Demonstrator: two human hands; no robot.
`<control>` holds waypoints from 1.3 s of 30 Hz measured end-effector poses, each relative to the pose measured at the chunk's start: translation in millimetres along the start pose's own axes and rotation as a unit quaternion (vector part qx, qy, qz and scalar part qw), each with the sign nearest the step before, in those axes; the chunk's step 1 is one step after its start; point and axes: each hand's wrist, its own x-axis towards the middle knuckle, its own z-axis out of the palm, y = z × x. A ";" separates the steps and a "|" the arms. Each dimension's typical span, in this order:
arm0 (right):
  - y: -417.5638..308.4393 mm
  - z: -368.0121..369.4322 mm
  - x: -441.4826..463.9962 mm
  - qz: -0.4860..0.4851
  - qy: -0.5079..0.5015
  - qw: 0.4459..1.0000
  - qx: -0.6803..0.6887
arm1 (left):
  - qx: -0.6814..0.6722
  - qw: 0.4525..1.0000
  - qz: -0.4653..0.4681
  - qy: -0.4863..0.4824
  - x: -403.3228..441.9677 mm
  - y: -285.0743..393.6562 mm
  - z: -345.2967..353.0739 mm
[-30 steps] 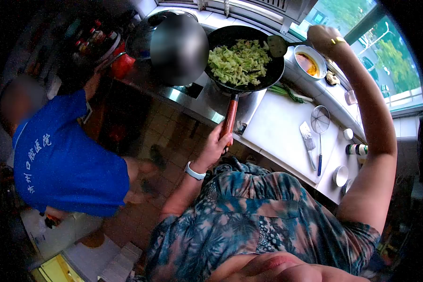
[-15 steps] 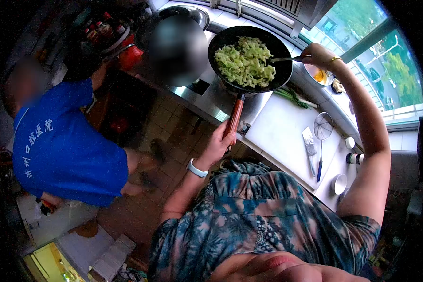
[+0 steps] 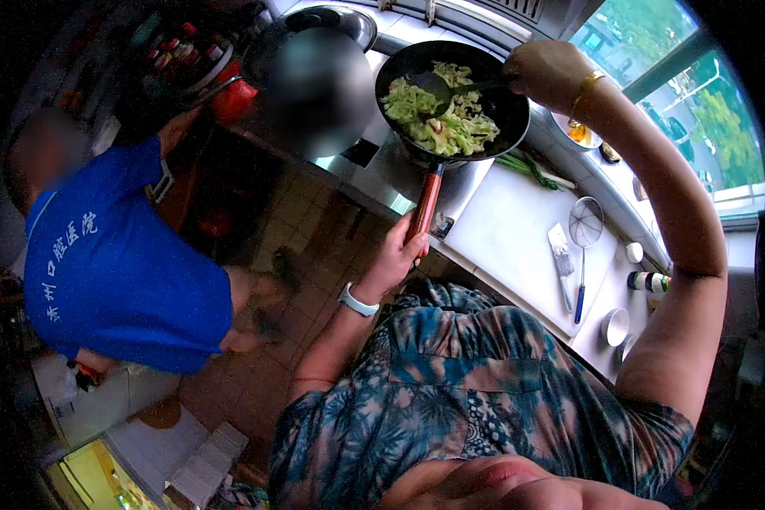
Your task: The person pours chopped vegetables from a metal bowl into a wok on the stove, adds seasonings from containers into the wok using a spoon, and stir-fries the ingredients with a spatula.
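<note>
A black wok (image 3: 510, 127) sits on the stove with chopped pale green vegetables (image 3: 463, 134) inside. My left hand (image 3: 394, 260) is closed around its reddish-brown wooden handle (image 3: 426, 200). Above the wok's right rim, my right hand (image 3: 546, 73) grips the handle of a dark spatula (image 3: 433, 92). The spatula's blade lies over the vegetables in the left half of the wok. A bowl with orange-yellow contents (image 3: 580, 133) stands just below my right wrist, partly hidden by the arm.
A white cutting board (image 3: 503, 229) holds a cleaver (image 3: 560, 259) and green onions (image 3: 531, 168). A wire strainer (image 3: 586, 223) and small white bowl (image 3: 614, 326) lie right. Another person in blue (image 3: 119, 263) stands left, near a second wok (image 3: 268, 55).
The spatula has swung from beyond the wok's right rim into the wok, its blade now at the left over the vegetables. My right hand has moved left. My left hand still holds the handle.
</note>
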 end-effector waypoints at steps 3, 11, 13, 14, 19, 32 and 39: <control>-15.3 20.2 10.3 -0.012 0.006 1.000 0.009 | 0.006 1.000 0.000 0.010 -0.2 -2.3 0.6; 24.5 59.0 -16.6 0.021 -0.038 0.998 0.049 | -0.015 0.999 -0.015 0.033 -3.7 -3.9 -0.5; 50.0 43.6 -22.3 0.061 -0.062 0.996 0.021 | -0.012 0.999 -0.015 0.028 -3.9 -1.7 -1.7; 70.2 48.3 -23.4 0.028 -0.003 0.999 -0.038 | -0.010 0.999 -0.018 0.032 -4.7 -1.1 -1.6; 122.4 53.1 17.5 0.004 0.057 0.992 -0.115 | -0.004 0.999 -0.030 0.035 -5.9 0.8 -3.6; 113.4 140.4 90.7 -0.097 0.023 0.987 0.122 | -0.004 0.999 -0.042 0.028 0.1 5.3 -3.6; 55.9 65.5 -30.4 -0.056 0.026 0.998 -0.006 | 0.013 0.998 -0.037 0.038 -1.5 4.7 -3.4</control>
